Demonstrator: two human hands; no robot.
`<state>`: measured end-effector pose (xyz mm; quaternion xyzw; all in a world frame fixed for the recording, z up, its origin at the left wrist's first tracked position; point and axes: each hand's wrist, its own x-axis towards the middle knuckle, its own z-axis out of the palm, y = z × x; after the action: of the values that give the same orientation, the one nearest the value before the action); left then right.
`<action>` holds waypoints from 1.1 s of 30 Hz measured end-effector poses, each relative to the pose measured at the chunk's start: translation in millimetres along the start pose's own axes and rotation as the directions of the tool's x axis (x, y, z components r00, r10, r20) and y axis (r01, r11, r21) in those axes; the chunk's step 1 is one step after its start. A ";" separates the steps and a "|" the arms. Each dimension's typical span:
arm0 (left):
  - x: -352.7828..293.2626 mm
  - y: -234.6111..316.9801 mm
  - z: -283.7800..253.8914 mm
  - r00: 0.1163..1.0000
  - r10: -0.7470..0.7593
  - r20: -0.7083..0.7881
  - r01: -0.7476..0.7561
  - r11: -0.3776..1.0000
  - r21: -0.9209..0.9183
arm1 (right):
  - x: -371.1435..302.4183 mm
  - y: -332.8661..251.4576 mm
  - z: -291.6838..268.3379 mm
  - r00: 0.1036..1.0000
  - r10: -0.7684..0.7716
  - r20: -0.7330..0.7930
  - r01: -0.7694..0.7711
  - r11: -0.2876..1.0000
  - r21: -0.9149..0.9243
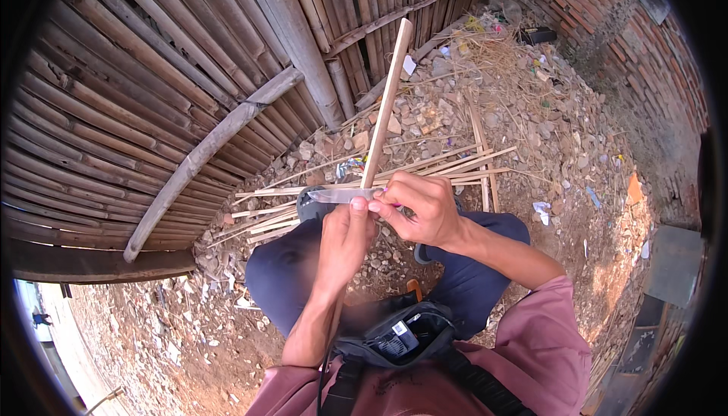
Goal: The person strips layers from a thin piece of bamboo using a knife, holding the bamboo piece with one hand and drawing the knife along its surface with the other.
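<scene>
A long pale wooden strip (387,101) rises from between my hands, slanting up and away. My left hand (343,243) is closed around its lower part, thumb uppermost. My right hand (425,207) grips a knife (331,196), its pale blade lying across the strip with the tip to the left. Both thumbs are close together beside the blade. Fingers hide most of the knife's handle; a bit of pink shows there. The strip's lower end is hard to make out behind my left hand.
Several cut strips (470,164) lie on the stony ground beyond my knees, with more strips (274,222) to the left. A bamboo wall (136,105) leans close on the left. A brick wall (644,59) stands right. An open black bag (406,336) sits at my waist.
</scene>
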<state>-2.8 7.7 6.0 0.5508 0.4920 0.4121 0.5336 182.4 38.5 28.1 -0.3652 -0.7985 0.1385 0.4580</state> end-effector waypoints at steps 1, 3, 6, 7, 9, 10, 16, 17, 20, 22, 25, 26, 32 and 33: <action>0.2 -0.8 -0.4 1.000 0.006 0.000 -0.006 1.000 0.001 | -0.1 -0.2 -0.2 1.000 0.004 0.003 -0.004 1.000 -0.009; 0.2 -1.6 -0.2 1.000 -0.011 -0.003 0.011 0.999 0.034 | -0.6 0.1 -0.4 0.999 0.038 0.006 -0.038 0.999 0.019; -0.9 4.2 3.8 1.000 -0.005 -0.028 0.008 0.995 0.104 | -2.3 4.0 0.5 0.998 0.053 0.030 -0.054 0.997 0.052; -1.2 6.2 5.0 0.999 0.002 -0.039 0.003 0.991 0.131 | -2.8 5.2 0.6 0.998 0.052 0.040 -0.055 0.997 0.061; -2.5 4.7 3.5 0.999 0.031 -0.010 -0.029 0.991 0.131 | -2.7 5.3 0.0 0.998 0.046 0.051 -0.049 0.997 0.062; -2.9 4.3 2.8 0.999 0.045 0.005 -0.045 0.990 0.131 | -2.5 5.3 -0.4 0.997 0.044 0.056 -0.047 0.997 0.062; -3.9 14.7 -0.9 1.000 0.003 0.027 -0.003 1.000 0.008 | -1.4 4.9 -4.2 0.998 0.023 0.061 -0.026 0.998 0.050; -3.7 15.1 -0.2 1.000 0.003 0.008 -0.003 1.000 0.002 | -1.6 4.7 -3.6 0.998 0.032 0.060 -0.036 0.997 0.063; -2.2 15.2 2.0 0.999 -0.009 -0.032 0.008 1.000 -0.030 | -2.3 4.6 -2.2 0.997 0.047 0.055 -0.052 0.995 0.087; -1.8 11.4 1.7 0.999 -0.031 -0.035 0.028 0.997 -0.070 | -2.8 5.5 -1.7 0.998 0.042 0.051 -0.046 0.995 0.087; -1.6 6.4 1.8 1.000 0.022 0.008 -0.021 0.995 -0.097 | -4.1 7.4 -0.5 0.999 0.019 0.040 -0.023 0.996 0.085; -1.6 4.3 1.8 1.000 0.024 0.013 -0.023 0.996 -0.087 | -4.4 8.4 -0.2 0.999 0.004 0.032 -0.006 0.997 0.082; -0.7 4.1 1.5 0.998 0.064 0.010 -0.064 0.998 -0.013 | -4.0 8.5 0.4 0.999 -0.051 -0.007 0.051 0.997 0.051; -0.8 3.6 0.7 0.997 0.078 0.004 -0.078 0.997 0.013 | -2.9 7.6 0.9 0.998 -0.059 -0.013 0.059 0.997 0.051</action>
<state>-1.9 7.0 9.6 0.5737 0.4720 0.4283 0.5144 186.0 41.8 21.5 -0.3304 -0.8025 0.1432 0.4758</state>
